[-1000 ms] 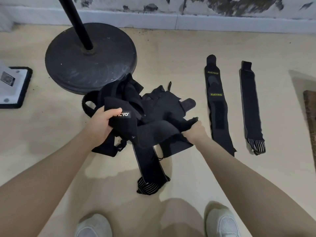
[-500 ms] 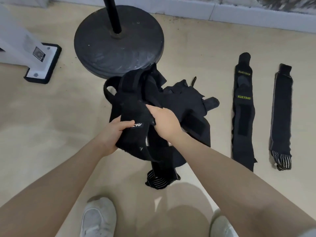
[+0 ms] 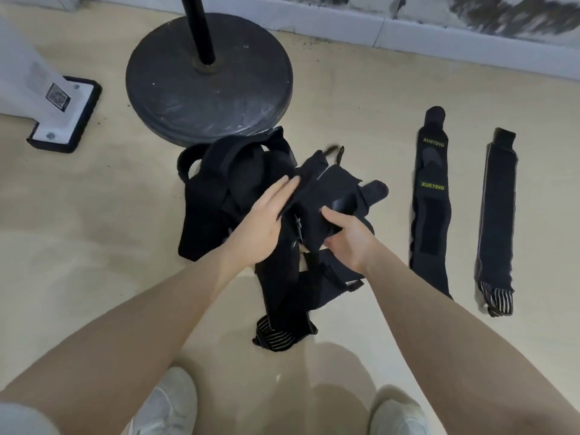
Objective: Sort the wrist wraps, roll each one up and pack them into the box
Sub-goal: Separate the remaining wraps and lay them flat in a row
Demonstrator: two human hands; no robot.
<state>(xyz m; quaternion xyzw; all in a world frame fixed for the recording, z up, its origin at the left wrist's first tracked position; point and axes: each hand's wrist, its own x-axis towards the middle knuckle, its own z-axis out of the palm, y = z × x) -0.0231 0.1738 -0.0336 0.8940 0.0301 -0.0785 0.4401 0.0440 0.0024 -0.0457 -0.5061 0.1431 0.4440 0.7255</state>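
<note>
While the left hand (image 3: 260, 221) lies flat on the wrap pile (image 3: 226, 196), the right hand (image 3: 346, 237) grips 1 wrap (image 3: 317, 196).

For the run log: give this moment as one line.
stage: sorting | left hand: flat on wrap pile | right hand: grips a wrap | laid out: two wraps | box: unseen

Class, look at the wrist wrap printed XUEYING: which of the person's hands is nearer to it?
Right. The right hand grips the black pile just left of the XUEYING wrap; the left hand lies farther left.

Bare forearms; white shoes (image 3: 166, 403), apparently sneakers.
</note>
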